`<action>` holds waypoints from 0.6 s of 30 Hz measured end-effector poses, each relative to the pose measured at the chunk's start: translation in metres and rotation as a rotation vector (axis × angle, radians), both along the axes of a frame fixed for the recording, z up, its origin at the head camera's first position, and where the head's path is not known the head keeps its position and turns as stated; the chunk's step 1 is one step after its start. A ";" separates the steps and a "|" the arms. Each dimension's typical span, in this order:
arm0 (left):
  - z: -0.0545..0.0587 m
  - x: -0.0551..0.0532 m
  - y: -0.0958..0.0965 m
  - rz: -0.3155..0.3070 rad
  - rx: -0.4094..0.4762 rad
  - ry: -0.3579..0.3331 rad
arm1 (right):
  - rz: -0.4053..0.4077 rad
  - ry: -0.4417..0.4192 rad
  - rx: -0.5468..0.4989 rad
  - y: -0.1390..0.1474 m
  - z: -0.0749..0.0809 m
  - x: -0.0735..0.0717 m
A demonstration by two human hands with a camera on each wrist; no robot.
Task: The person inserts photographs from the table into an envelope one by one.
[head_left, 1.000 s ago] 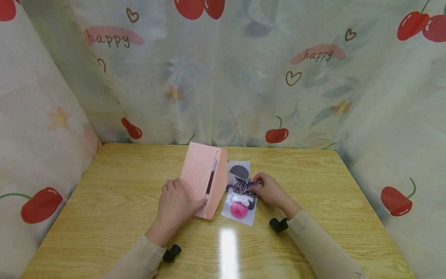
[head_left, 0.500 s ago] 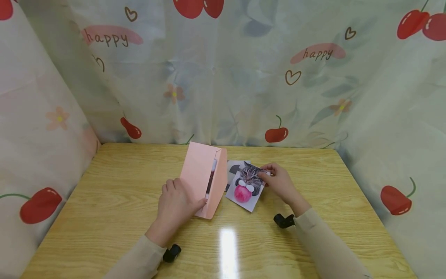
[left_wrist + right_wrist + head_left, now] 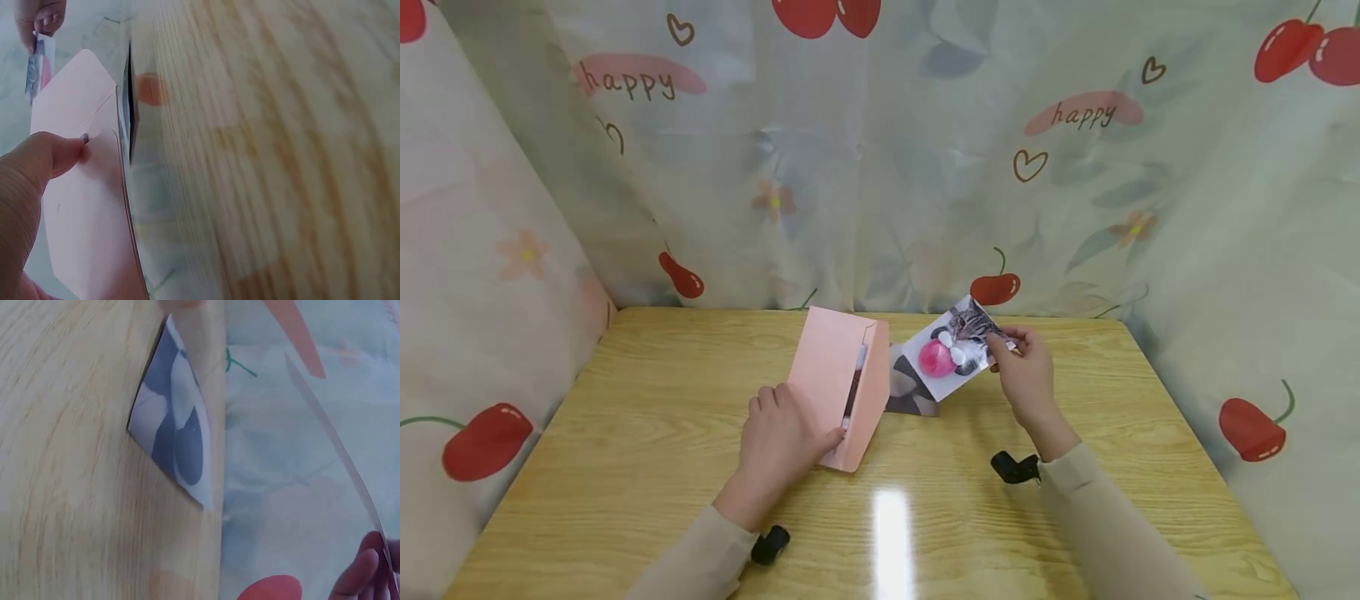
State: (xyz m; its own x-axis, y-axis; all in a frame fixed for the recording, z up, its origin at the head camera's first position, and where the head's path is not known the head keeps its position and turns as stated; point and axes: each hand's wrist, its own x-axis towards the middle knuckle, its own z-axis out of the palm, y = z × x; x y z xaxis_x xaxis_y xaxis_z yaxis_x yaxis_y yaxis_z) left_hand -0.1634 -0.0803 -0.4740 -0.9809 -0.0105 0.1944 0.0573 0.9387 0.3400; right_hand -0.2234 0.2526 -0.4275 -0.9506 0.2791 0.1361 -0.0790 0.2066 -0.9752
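My left hand (image 3: 778, 435) grips a pink envelope (image 3: 829, 354), its thumb at the long opening on the right side. The flap (image 3: 874, 392) stands folded back, and a dark, pale-ended content shows in the slit. In the left wrist view the thumb (image 3: 53, 153) presses on the envelope's pink face. Between right thumb and fingers, my right hand (image 3: 1028, 375) pinches a card by its corner; the cat card (image 3: 951, 360) shows a tabby cat and a pink ball. The right wrist view has it nearly edge-on, raised above the table. Beneath it lies a grey-and-white patterned card (image 3: 172, 412).
The wood-grain table (image 3: 647, 433) runs back to a fabric curtain (image 3: 865, 225) printed with cherries, which also hangs on both sides. Black cameras sit at the left wrist (image 3: 771, 546) and the right wrist (image 3: 1015, 467). The patterned card partly tucks behind the envelope flap.
My right hand has lifted the cat card off the patterned card, moving it up and to the right and turning it. The left hand and envelope have stayed put.
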 end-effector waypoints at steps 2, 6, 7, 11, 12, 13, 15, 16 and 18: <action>0.000 0.000 0.000 0.002 0.001 -0.004 | -0.024 0.050 -0.030 -0.002 0.003 0.001; 0.001 0.000 0.001 0.008 0.005 -0.017 | -0.061 0.112 -0.073 -0.006 0.008 0.002; 0.001 0.000 0.002 0.009 0.004 -0.019 | -0.062 0.121 -0.077 -0.007 0.009 0.002; 0.002 0.001 0.002 0.008 -0.002 -0.018 | -0.047 0.143 -0.083 -0.014 0.012 0.004; 0.002 0.001 0.002 0.008 -0.004 -0.015 | -0.039 0.146 -0.081 -0.017 0.012 0.004; 0.002 0.001 0.003 0.007 -0.006 -0.011 | -0.030 0.149 -0.079 -0.019 0.012 0.004; 0.003 0.002 0.003 0.004 -0.007 -0.002 | -0.010 0.154 -0.074 -0.023 0.010 0.005; 0.003 0.002 0.003 0.001 -0.006 0.004 | -0.001 0.153 -0.068 -0.026 0.009 0.005; 0.003 0.002 0.003 -0.003 -0.007 0.013 | 0.017 0.151 -0.054 -0.030 0.008 0.005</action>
